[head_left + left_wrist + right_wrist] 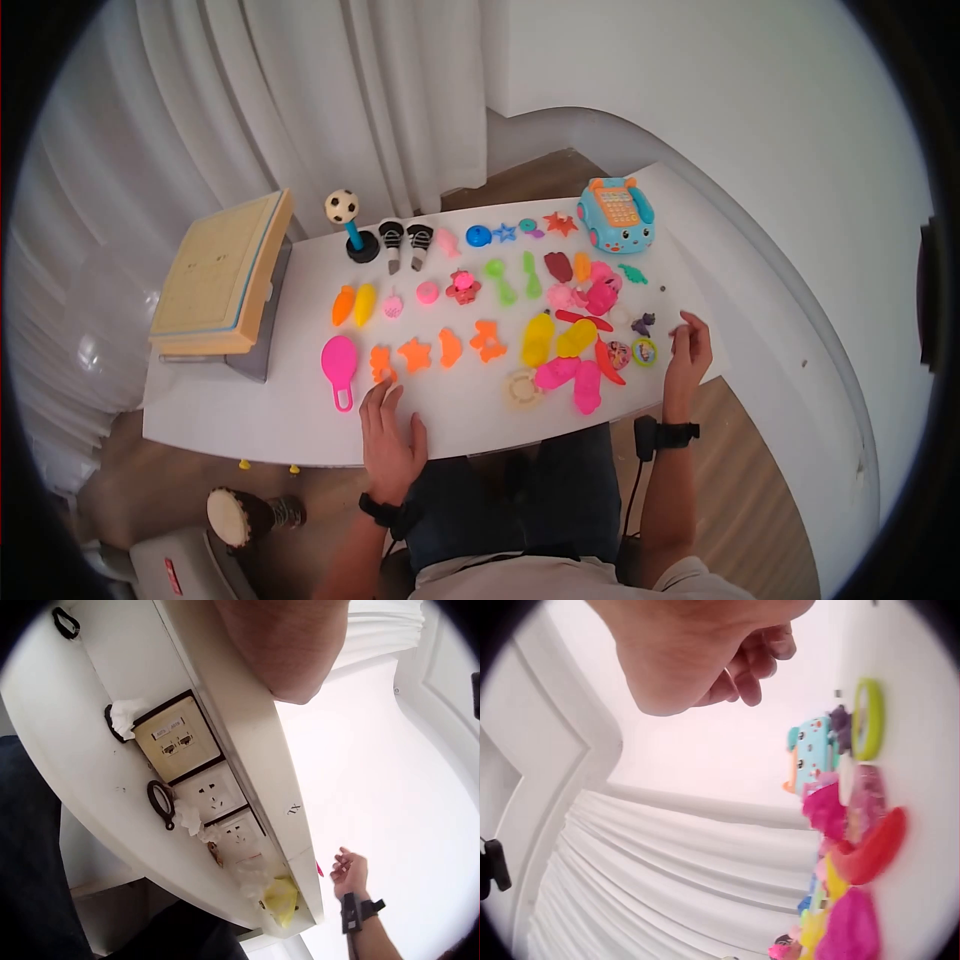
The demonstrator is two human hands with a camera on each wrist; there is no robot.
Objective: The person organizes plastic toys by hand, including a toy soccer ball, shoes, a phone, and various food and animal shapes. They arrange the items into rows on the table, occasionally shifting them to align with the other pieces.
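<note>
My left hand [392, 445] rests at the table's front edge, its fingertips right at the lower end of an orange bear-shaped piece [381, 360]. A pink paddle-shaped toy [339, 362] lies just left of it. Beyond the right end of the toys, my right hand [690, 355] hovers with loosely curled fingers and holds nothing. Nearest to it are a round lime-rimmed toy [644, 352] and a small dark purple figure [643, 324]. In the right wrist view a red curved piece [870, 847] and the lime ring [868, 720] show below that hand.
Rows of small toys cover the white table [465, 410]. At the back right stands a blue toy phone [615, 225]; a football on a stand [342, 207] stands back left. A beige-topped case [222, 275] occupies the left end. Under the edge sit sockets [214, 795]; a drum [232, 517] is on the floor.
</note>
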